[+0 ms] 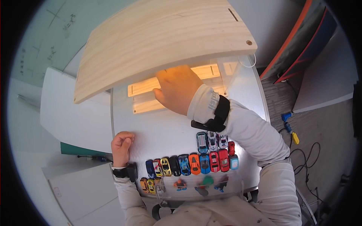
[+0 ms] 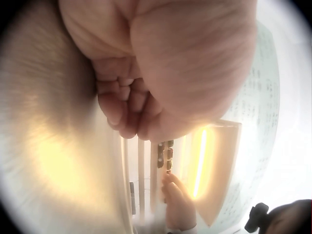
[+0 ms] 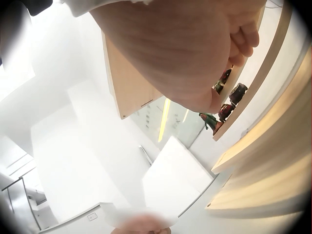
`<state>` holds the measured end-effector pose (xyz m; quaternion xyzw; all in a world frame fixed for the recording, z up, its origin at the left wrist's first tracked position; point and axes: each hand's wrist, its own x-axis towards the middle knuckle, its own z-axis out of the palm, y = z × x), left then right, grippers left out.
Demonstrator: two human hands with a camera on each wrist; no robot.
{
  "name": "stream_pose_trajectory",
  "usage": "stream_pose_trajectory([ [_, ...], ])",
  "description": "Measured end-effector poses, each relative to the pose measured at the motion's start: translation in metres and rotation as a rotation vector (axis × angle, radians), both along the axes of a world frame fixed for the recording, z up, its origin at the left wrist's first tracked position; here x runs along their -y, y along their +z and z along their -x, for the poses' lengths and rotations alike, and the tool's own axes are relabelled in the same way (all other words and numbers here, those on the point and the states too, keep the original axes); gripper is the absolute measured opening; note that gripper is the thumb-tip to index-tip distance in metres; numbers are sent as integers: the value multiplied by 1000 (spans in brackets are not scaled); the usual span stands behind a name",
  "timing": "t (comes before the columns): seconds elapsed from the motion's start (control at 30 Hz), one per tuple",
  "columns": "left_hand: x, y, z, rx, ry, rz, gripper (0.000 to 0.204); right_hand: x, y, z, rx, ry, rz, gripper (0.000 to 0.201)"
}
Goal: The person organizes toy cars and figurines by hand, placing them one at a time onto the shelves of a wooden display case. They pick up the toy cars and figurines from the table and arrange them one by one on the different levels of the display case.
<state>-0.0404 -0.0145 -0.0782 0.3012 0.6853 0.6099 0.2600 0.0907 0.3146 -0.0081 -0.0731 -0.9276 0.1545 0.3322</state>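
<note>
My right hand (image 1: 179, 88) reaches under the wide top board (image 1: 166, 41) of a wooden shelf unit. In the right wrist view its fingers curl beside a shelf board carrying small figurines (image 3: 226, 112). A dark, partly hidden figurine (image 3: 225, 77) shows between thumb and fingers; I cannot tell whether the hand grips it. My left hand (image 1: 121, 147) rests at the table's left side, fingers loosely curled around nothing. Nearest to it are rows of toy cars (image 1: 194, 164) and a clear plastic box (image 1: 235, 184) with a few small figures inside.
Lower wooden shelves (image 1: 145, 88) stand beneath the top board on the pale table (image 1: 151, 130). To the left is a white panel (image 1: 75, 109) beside a written-on board (image 1: 45, 34). Cables (image 1: 307, 162) lie on the floor at right, below leaning orange-edged boards (image 1: 292, 41).
</note>
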Motion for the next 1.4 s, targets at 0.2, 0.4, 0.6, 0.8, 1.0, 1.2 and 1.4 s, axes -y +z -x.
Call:
stream_pose_trajectory([
  [0.2, 0, 0, 1, 35, 5, -8, 11, 6, 6, -36, 3, 121, 92, 48],
  [0.4, 2, -3, 3, 55, -9, 23, 7, 14, 28, -104, 188, 232, 194, 53],
  [0.6, 2, -4, 3, 26, -36, 6, 9, 26, 37, -192, 333, 239, 359, 45],
  [0.8, 2, -10, 5, 12, -66, -32, 18, 42, 7, -257, 325, 69, 841, 34],
  [1.0, 3, -11, 7, 24, -71, -8, 18, 48, -34, -270, 170, -47, 1132, 26],
  [1.2, 2, -9, 4, 7, -45, 21, 15, 41, -71, -275, 22, -14, 1283, 24],
  [1.4, 0, -15, 5, 28, -50, 8, 15, 37, -75, -276, -155, 118, 1373, 33],
])
